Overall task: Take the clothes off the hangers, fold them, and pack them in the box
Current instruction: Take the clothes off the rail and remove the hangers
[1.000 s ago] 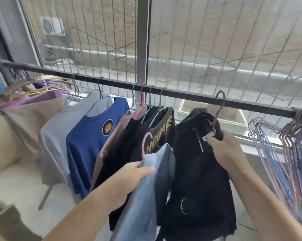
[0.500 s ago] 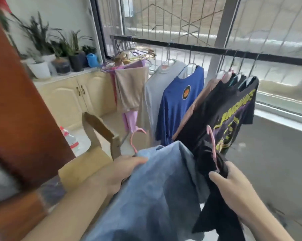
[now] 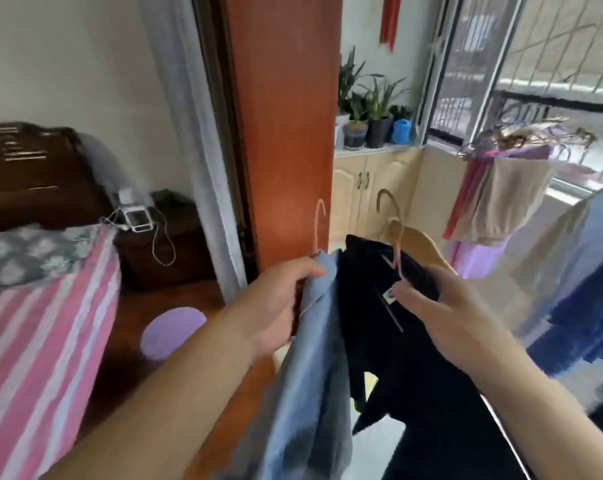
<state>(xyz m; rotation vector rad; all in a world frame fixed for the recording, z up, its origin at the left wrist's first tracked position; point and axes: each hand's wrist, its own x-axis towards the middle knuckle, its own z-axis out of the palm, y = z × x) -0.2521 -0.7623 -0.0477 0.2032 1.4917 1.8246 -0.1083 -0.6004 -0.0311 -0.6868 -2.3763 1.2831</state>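
My left hand (image 3: 276, 306) grips a light blue garment (image 3: 310, 393) at its top, where a pink wire hanger (image 3: 319, 226) sticks up from it. My right hand (image 3: 445, 320) holds a black garment (image 3: 421, 386) by its pink hanger (image 3: 399, 258) near a small white label. Both garments hang down in front of me, side by side. More clothes stay on the rail at the right: beige and pink pieces (image 3: 497, 199) and a blue shirt (image 3: 584, 323). No box is in view.
A reddish wooden door panel (image 3: 286, 133) stands straight ahead. A bed with a pink striped cover (image 3: 40, 323) and a dark nightstand (image 3: 161, 237) lie to the left. A purple round thing (image 3: 173, 330) lies on the floor. Potted plants (image 3: 369, 116) stand on beige cabinets.
The black garment has come off the rail in my right hand. My view has swung left from the window rail toward the door and bedroom, both garments carried along.
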